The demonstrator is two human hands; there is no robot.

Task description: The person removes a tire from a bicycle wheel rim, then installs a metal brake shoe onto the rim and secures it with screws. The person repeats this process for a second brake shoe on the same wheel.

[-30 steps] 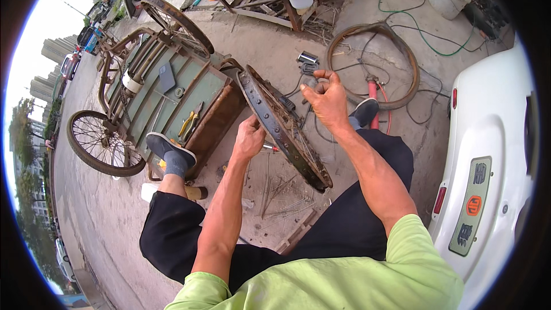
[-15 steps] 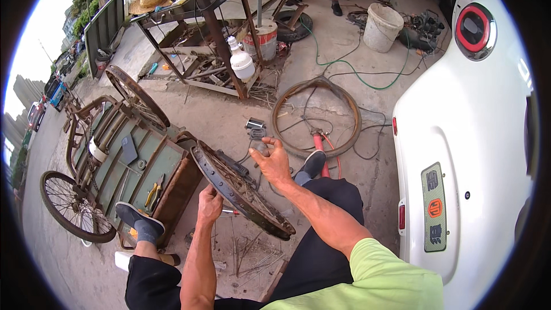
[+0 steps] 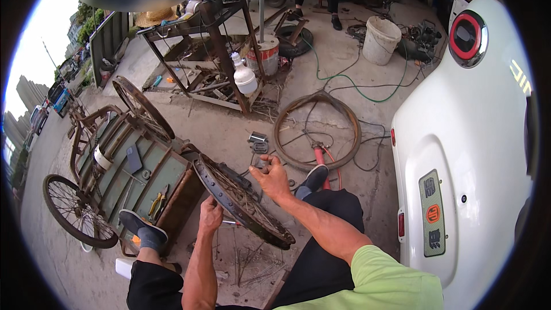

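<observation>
Rusty wheel rim (image 3: 244,204) in left hand's (image 3: 210,216) grip; right hand (image 3: 272,177) perhaps pinching something small.

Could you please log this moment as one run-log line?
left hand: grips spoked wheel rim | right hand: raised beyond wheel, pinching small part | wheel: tilted between knees | nearby: overturned tricycle cart

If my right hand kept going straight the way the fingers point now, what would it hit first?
Probably the small metal parts on the concrete just beyond the right hand; depth is unclear, and the tyre hoop lies off to the right.
</observation>
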